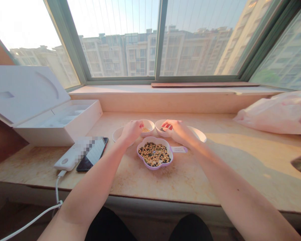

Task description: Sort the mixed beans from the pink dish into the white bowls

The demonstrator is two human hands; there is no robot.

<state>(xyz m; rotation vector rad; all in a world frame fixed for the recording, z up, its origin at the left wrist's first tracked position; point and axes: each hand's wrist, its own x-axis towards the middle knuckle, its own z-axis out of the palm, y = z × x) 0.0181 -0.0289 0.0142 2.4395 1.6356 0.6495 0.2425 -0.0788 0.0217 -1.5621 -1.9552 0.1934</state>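
Note:
A lilac-rimmed, flower-shaped bowl [139, 156] full of mixed beans [153, 153], tan, black and some green, sits in the middle of the counter. Behind it my left hand [133, 130] hovers at a small white bowl [152, 124] with tan beans, its fingers curled together. My right hand [174, 129] reaches over another white bowl [158, 123] holding dark beans, fingertips bent down and drawn together. Whatever either hand pinches is hidden or too small to make out. Partly behind my forearms stand a left outer white bowl [116, 134] and a right outer one [199, 134].
A small label card [180, 149] lies right of the flower-shaped bowl. At left are a phone [92, 155], a white power bank [69, 160] with a cable [57, 187], and an open white box [82, 125]. A plastic bag [278, 112] rests at right, below the window.

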